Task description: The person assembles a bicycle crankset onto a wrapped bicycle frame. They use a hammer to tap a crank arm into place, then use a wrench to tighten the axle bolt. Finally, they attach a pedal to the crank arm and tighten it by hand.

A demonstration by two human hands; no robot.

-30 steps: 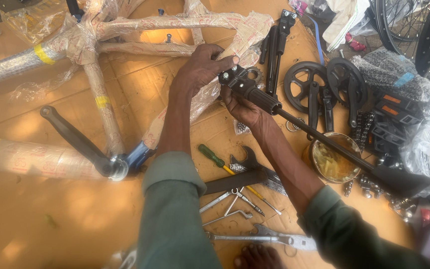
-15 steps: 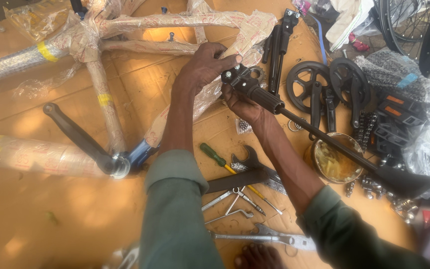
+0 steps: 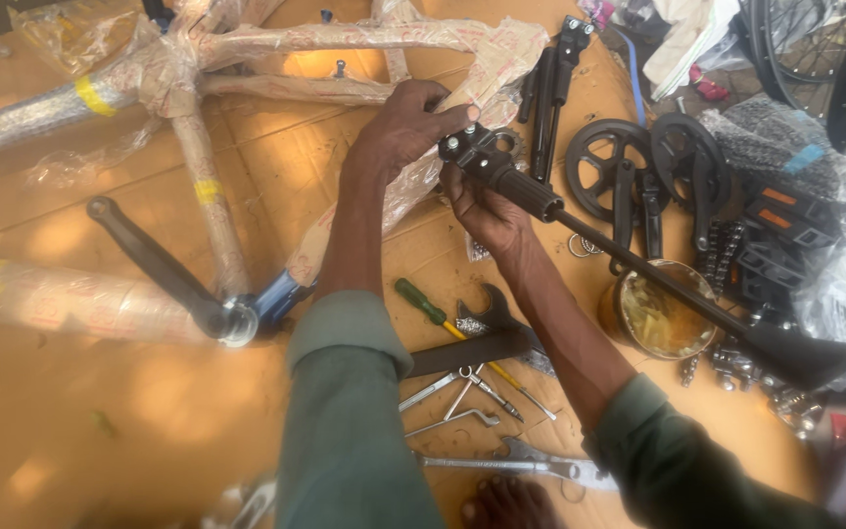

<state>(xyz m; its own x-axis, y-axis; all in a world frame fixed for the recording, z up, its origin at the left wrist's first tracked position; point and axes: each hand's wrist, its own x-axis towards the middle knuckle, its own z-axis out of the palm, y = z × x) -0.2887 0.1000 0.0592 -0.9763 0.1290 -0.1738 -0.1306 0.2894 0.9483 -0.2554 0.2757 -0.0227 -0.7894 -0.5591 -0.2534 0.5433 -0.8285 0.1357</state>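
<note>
Tools lie closest to us on the cardboard: an adjustable wrench (image 3: 531, 465) by our bare toes, a few loose spoke-like keys (image 3: 457, 397), a green-handled screwdriver (image 3: 438, 312) and a flat black spanner (image 3: 477, 343). We judge these a hazard, since a knee or forearm shifting over them could scatter them or roll the screwdriver out of reach. Above them our right hand (image 3: 487, 211) is wrapped around the ribbed barrel of a black kickstand (image 3: 580, 220), fingers curled shut on it from below, its clamp head with two bolts raised at the top and its long leg running away to the right toward a wide foot (image 3: 800, 355). Our left hand (image 3: 399, 132) rests its fingertips pressed on that clamp head, pinching at the bolts, though whether a bolt is actually gripped we cannot tell. If a bolt works loose under those fingers it could drop into the crumpled wrapping of the paper-wrapped bicycle frame (image 3: 198, 167) just behind and be hard to find. The long leg passes just above an open tin of grease (image 3: 658, 313); a dip of the wrist could foul it or tip the tin. Farther out, chainrings with cranks (image 3: 604, 167) and pedals (image 3: 775, 220) crowd the right side.
</note>
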